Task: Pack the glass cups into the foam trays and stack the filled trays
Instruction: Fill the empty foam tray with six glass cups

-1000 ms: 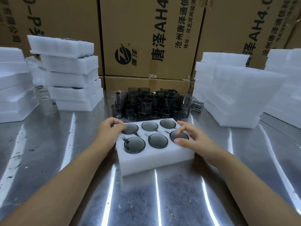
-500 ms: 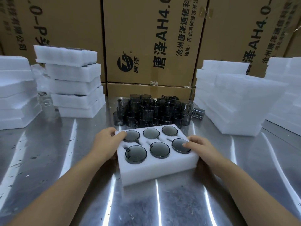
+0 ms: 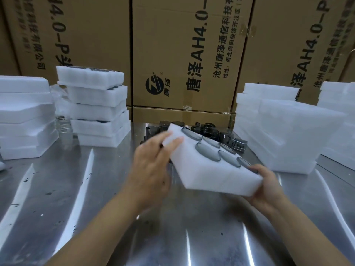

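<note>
White foam under the fingers. Grips the near right corner of the foam tray [image 3: 201, 169] with the right hand [image 3: 267, 187], thumb on top, other fingers curled below. Lays the left hand [image 3: 151, 166] on the far left corner, fingers [image 3: 172, 141] straight and flat, a bit blurry. Holds the tray up off the shiny metal surface [image 3: 96, 208], tipped to one side. Shows dark glass cups [image 3: 207, 152] snug in the round holes, so full.

Looks like the stacking step. Next, calls for a level tray and a slow swing left to the stack of filled trays [image 3: 99, 112], then a gentle drop on top with edges lined up. Must not tip more, for fear of sliding cups.

Leaves loose cups [image 3: 238, 144] standing just behind the tray, for later trays. Finds plain foam trays [image 3: 288, 135] piled on the right.

Farther back, big brown cardboard boxes [image 3: 182, 54]. Reads "AH4.0" in large black print, "唐泽" beside a round black logo, and smaller lines starting "沧州唐泽通信" and "地址:河北河间". Cannot make out the rest.
</note>
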